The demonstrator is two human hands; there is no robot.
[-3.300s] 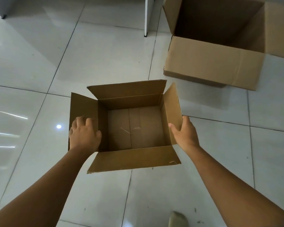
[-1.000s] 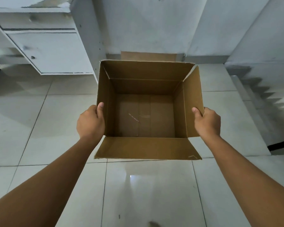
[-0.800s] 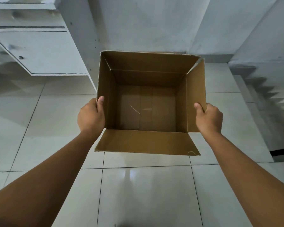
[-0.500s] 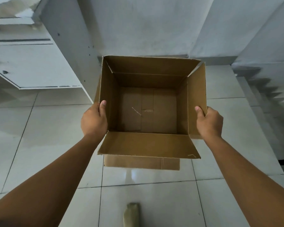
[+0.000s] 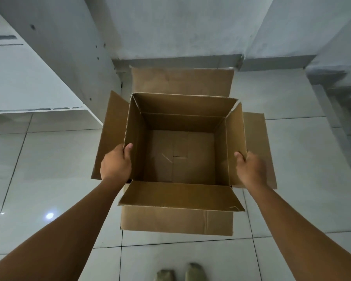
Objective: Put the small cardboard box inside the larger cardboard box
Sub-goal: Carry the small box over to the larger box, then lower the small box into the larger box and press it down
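Floor: pale glossy tiled floor [image 5: 39, 179], carrying one box; two shoe tips [image 5: 178, 273] show at the near edge.
Cabinet: one white cabinet [image 5: 28, 78] at the left.
Boxes: two, both open-topped.
Larger: larger brown cardboard box [image 5: 176, 220] stands on the floor, four flaps spread outward.
Smaller: small brown cardboard box [image 5: 182, 157] held directly over the larger one's opening, empty; how far in it sits I cannot tell.
Hands: two; left hand [image 5: 116, 163] clamped on the small box's left wall, right hand [image 5: 249, 169] clamped on its right wall.
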